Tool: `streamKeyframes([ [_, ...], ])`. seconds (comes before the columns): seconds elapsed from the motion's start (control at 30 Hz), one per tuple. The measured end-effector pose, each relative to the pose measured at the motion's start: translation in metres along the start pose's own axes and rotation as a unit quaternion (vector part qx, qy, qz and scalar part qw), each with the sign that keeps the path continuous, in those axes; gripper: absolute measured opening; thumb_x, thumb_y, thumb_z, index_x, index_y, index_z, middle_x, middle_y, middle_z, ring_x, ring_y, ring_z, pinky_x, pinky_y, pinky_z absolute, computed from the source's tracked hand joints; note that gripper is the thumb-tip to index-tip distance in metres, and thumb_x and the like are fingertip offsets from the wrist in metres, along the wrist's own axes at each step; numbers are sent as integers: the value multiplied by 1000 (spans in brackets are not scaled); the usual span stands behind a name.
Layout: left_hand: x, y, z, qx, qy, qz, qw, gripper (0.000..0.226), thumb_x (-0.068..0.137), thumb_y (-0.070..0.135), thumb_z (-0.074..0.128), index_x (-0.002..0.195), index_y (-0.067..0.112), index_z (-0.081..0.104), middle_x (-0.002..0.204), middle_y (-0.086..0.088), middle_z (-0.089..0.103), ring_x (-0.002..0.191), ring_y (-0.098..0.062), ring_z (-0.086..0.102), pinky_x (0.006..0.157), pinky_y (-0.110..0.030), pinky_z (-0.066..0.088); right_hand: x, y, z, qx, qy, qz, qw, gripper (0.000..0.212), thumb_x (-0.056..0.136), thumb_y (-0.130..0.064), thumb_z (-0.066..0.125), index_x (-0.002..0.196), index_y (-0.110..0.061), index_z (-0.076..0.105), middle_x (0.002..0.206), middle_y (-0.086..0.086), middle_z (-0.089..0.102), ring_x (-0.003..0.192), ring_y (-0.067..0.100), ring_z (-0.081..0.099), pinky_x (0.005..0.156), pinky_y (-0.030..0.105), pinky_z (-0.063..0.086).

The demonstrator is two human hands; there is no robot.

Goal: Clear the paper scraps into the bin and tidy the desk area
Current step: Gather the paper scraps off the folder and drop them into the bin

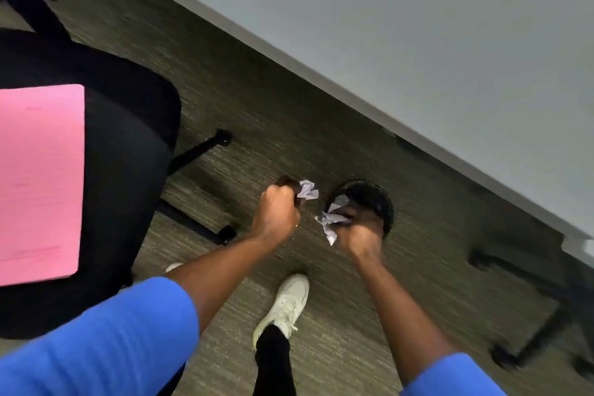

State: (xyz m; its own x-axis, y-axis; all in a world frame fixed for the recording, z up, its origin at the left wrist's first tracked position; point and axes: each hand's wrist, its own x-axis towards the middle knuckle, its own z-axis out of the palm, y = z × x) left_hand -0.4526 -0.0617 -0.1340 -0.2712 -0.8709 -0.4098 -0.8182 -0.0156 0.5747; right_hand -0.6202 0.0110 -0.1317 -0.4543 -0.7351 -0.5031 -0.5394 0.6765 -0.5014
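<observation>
Two crumpled wads of paper are in hand, and the black bin (369, 199) on the carpet (257, 112) is the landmark for everything here. The right hand (355, 233) hovers directly over the bin's open mouth, its fingers curled shut around a wad of pale scraps (332, 219) whose torn corners stick out just beyond the near rim. The left hand (276, 207) is just beside the bin, on the side toward the office chair (122, 145), fingers pinched closed on a smaller ball of paper (308, 190) that has not yet reached the opening.

As a judgement, the clearing is at the dropping stage: both loads are gathered and carried over, neither is released. Whether more scraps remain on the desk (418, 26) cannot be told, since only a bare grey stretch of it shows beyond the bin.

The paper is thin, white-lilac, sharply creased and light. The bin is round and dark, its interior too blurred to read. The carpet is ribbed, olive-grey. A flat pink folder (38, 183) lies on the chair's padded black seat.
</observation>
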Motion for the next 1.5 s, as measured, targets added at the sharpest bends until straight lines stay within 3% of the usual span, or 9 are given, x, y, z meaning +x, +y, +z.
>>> streamKeyframes([
  [0.1,16,27,42,-46,-22,-23,998,28,98,13,63,123,9,75,126,-14,74,115,-31,71,103,-39,55,13,43,-16,29,1,47,998,20,79,-11,85,99,-14,85,106,10,83,103,27,77,84,26,57],
  [0.27,38,59,105,-49,-26,-51,997,20,94,15,70,110,8,80,119,-16,79,112,-35,74,93,-36,53,40,93,-31,77,43,118,989,29,76,-13,91,105,-10,85,107,15,82,101,22,76,62,7,40],
  [0.5,56,78,186,-19,-21,-29,999,25,95,16,65,109,4,81,115,-22,78,109,-41,74,92,-41,54,82,129,-19,61,31,168,983,34,70,-20,93,104,-17,86,108,8,83,103,24,77,71,20,42],
  [0.67,80,72,222,-40,-32,-129,990,34,102,26,57,118,4,77,128,-22,74,123,-40,68,103,-41,51,111,151,-2,43,45,161,985,33,73,-24,90,105,-20,85,111,9,82,105,28,77,75,22,45],
  [0.83,101,65,243,-101,-39,-177,978,35,100,29,65,120,3,76,129,-20,74,123,-37,69,103,-38,53,130,170,5,104,29,136,985,38,81,-14,83,118,-16,77,121,12,77,113,33,73,98,38,59],
  [0.97,105,67,249,-197,-67,-176,962,38,98,17,65,135,9,69,134,-14,73,126,-31,68,103,-33,53,136,174,5,143,25,130,981,37,88,-8,74,123,-18,74,132,12,72,119,37,71,97,56,60],
  [1.17,101,62,245,-174,-129,-156,964,35,104,24,61,134,8,68,137,-16,69,128,-35,65,95,-32,54,125,171,2,100,12,101,990,40,89,-3,68,127,-16,73,130,17,72,116,40,72,95,53,62],
  [1.3,98,59,232,-108,-168,-97,975,42,101,21,62,141,9,62,145,-14,64,134,-33,60,97,-28,46,112,159,0,45,-1,75,996,45,84,-15,80,129,-17,71,130,10,74,119,31,70,94,33,54],
  [1.5,85,44,188,-23,-214,-8,976,33,100,26,61,119,3,77,129,-20,74,123,-35,68,100,-43,56,98,129,6,-2,-13,63,998,36,93,-24,76,125,-8,72,127,14,75,120,33,70,100,40,56],
])
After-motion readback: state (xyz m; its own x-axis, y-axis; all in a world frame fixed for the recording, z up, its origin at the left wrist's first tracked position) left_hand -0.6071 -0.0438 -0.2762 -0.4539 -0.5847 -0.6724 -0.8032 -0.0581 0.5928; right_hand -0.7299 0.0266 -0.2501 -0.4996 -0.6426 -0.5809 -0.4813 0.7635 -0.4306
